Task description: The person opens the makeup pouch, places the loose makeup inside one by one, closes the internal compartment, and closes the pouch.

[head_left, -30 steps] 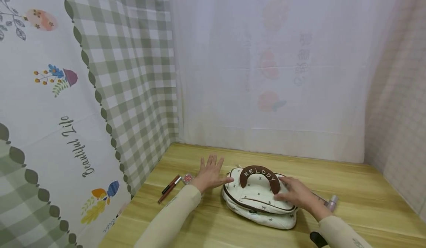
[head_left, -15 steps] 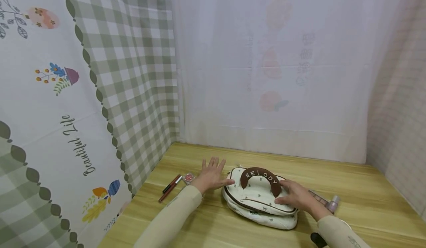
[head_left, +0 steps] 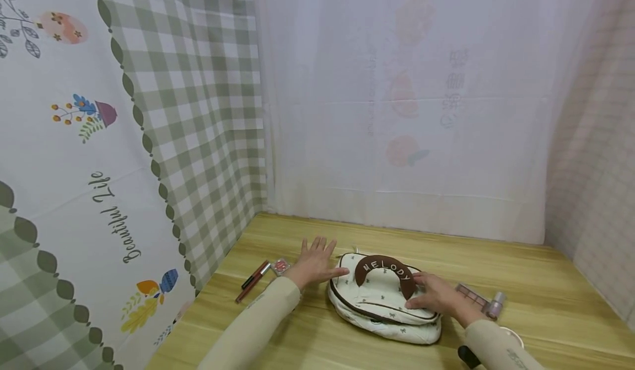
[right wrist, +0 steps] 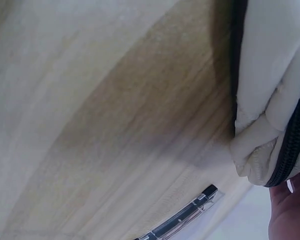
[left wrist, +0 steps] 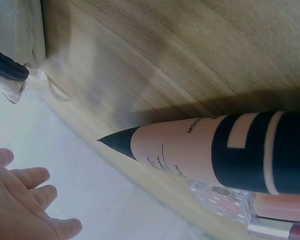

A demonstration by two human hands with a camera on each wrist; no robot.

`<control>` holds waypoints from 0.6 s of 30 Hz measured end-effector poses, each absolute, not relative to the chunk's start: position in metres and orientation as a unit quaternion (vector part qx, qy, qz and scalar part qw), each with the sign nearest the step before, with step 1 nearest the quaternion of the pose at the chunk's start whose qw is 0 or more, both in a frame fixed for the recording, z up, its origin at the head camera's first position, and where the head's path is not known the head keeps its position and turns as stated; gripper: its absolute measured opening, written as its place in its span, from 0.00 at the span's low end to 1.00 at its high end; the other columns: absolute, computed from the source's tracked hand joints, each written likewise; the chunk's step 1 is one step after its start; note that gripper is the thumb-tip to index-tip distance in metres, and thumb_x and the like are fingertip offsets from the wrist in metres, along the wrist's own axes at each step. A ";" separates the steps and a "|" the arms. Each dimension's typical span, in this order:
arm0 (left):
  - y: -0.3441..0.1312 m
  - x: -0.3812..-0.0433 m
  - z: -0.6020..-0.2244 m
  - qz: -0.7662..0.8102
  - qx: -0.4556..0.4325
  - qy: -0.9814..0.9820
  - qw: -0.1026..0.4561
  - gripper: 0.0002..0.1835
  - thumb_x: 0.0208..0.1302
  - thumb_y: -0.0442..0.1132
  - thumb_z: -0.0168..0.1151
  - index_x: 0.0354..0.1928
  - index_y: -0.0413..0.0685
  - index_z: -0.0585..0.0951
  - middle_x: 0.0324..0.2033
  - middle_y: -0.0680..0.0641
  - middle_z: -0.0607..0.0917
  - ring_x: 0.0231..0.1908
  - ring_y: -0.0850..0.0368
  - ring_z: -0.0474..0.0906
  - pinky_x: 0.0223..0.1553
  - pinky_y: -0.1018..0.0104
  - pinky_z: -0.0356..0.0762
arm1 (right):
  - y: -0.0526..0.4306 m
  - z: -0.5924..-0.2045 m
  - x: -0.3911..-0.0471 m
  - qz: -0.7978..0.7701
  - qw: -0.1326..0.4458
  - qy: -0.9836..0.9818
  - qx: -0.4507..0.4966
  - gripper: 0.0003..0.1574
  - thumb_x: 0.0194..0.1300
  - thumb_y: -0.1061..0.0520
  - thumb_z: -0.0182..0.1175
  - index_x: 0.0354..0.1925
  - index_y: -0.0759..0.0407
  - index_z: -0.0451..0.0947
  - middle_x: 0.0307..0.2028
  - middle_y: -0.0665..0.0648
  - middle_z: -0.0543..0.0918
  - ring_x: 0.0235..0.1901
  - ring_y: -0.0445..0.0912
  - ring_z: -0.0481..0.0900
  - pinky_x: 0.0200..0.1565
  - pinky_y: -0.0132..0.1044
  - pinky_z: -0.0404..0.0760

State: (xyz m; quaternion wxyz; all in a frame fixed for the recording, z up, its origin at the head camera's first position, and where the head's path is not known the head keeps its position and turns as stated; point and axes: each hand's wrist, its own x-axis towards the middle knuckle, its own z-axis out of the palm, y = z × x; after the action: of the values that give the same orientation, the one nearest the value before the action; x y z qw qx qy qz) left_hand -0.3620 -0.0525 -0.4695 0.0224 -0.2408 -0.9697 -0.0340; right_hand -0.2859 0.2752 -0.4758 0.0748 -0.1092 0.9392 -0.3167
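Observation:
A white quilted bag [head_left: 392, 326] with dark trim and small bow prints lies on the wooden table. Its arched brown handle [head_left: 385, 265] reads "MELODY". My left hand [head_left: 315, 265] is at the bag's left side, fingers spread and thumb reaching toward it; the fingers also show in the left wrist view, apart from the bag. At the bag's right end rests my right hand [head_left: 439, 295], thumb in front of the handle's right foot and fingers behind it. In the right wrist view the bag's zip [right wrist: 292, 142] is close above this hand.
Left of my left hand lie lip pencils [head_left: 253, 282] and a small clear compact [head_left: 280, 266]. A pink tube with a black pointed end [left wrist: 185, 150] is near the left wrist. To the right lie a palette [head_left: 471, 297], a small bottle [head_left: 496, 305] and a black-handled item [head_left: 468, 354].
My right hand has shifted slightly left, and the bag with its handle has moved a little the same way. More of the palette shows. My left hand stays nearly still.

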 end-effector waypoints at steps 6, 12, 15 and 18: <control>-0.052 -0.367 -0.469 -0.073 -0.255 -0.964 0.005 0.45 0.69 0.71 0.43 0.77 0.48 0.58 0.73 0.37 0.60 0.74 0.41 0.50 0.70 0.36 0.42 | 0.274 -0.478 -0.287 -0.315 0.071 0.942 -0.093 0.56 0.50 0.44 0.77 0.64 0.78 0.66 0.58 0.75 0.76 0.61 0.71 0.67 0.57 0.65 0.68; -0.049 -0.376 -0.465 -0.139 -0.271 -0.952 -0.020 0.37 0.75 0.61 0.46 0.76 0.46 0.61 0.72 0.39 0.62 0.73 0.41 0.53 0.70 0.39 0.47 | 0.273 -0.482 -0.290 -0.301 0.057 0.948 -0.085 0.50 0.49 0.43 0.78 0.60 0.74 0.73 0.58 0.72 0.77 0.61 0.70 0.68 0.57 0.64 0.68; -0.046 -0.381 -0.463 -0.146 -0.280 -0.949 -0.017 0.35 0.75 0.59 0.47 0.75 0.45 0.62 0.71 0.39 0.65 0.72 0.41 0.56 0.69 0.41 0.51 | 0.272 -0.483 -0.291 -0.294 0.046 0.951 -0.087 0.46 0.48 0.43 0.78 0.56 0.72 0.77 0.59 0.71 0.77 0.62 0.70 0.67 0.58 0.64 0.68; -0.044 -0.386 -0.462 -0.141 -0.290 -0.947 -0.010 0.33 0.76 0.56 0.49 0.74 0.44 0.64 0.70 0.39 0.67 0.71 0.42 0.59 0.68 0.43 0.56 | 0.271 -0.484 -0.291 -0.287 0.036 0.953 -0.088 0.42 0.48 0.44 0.78 0.53 0.71 0.80 0.59 0.70 0.77 0.62 0.70 0.67 0.58 0.64 0.67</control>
State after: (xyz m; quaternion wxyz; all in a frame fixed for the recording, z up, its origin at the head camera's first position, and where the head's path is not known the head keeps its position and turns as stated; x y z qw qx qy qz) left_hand -0.3864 -0.0441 -0.4624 -0.0100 -0.2899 -0.9466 -0.1408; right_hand -0.2910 0.2709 -0.4838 0.0358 -0.0878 0.9533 -0.2868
